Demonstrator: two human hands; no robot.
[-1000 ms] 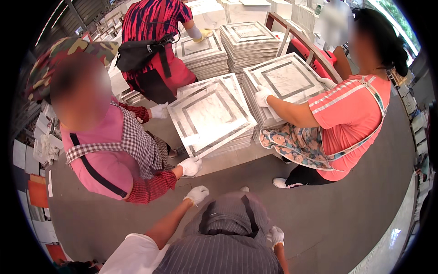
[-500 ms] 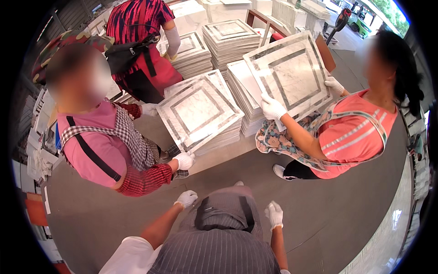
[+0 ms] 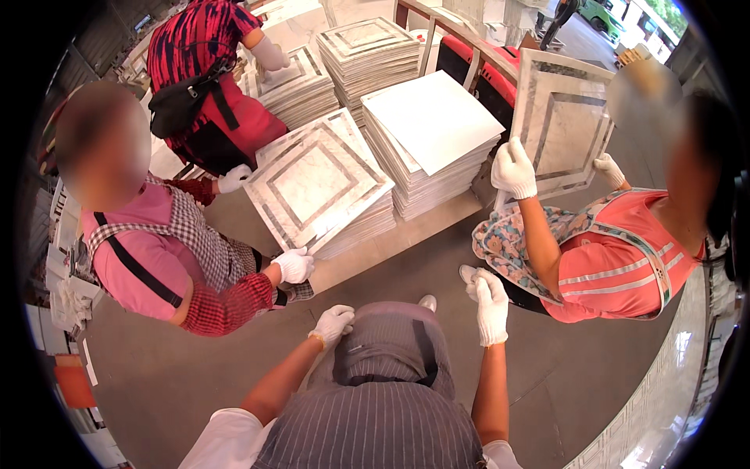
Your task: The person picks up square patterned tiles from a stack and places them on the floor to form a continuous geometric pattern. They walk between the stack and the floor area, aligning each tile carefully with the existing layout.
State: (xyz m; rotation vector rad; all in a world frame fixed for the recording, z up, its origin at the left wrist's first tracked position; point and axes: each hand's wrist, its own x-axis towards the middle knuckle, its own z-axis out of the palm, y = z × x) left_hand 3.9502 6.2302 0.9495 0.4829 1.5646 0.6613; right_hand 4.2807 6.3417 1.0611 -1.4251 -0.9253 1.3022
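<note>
In white gloves, my left hand [image 3: 333, 324] is held in front of my striped apron [image 3: 375, 426], its fingers curled in with nothing visible in them. My right hand [image 3: 488, 306] is raised over the floor with its fingers apart, holding nothing. Ahead on the left, a co-worker in a checked apron holds a marble-look tile [image 3: 320, 178] with grey framed bands by two corners, over a tile stack. To the right, a co-worker in a flowered apron grips a similar tile [image 3: 564, 117], tilted upright. Between them, a plain white sheet [image 3: 437, 117] tops another stack of tiles [image 3: 433, 184].
The stacks stand on a low pallet [image 3: 406, 241]. Farther back are more tile stacks [image 3: 367, 55] and a metal cart frame [image 3: 449, 35]. A third person in a patterned red shirt [image 3: 191, 51] bends over a stack. Grey floor [image 3: 406, 270] lies between me and the pallet.
The right co-worker has moved the tile right and tipped it more upright, which uncovers the white-topped stack. My right hand has risen higher. The view has shifted somewhat.
</note>
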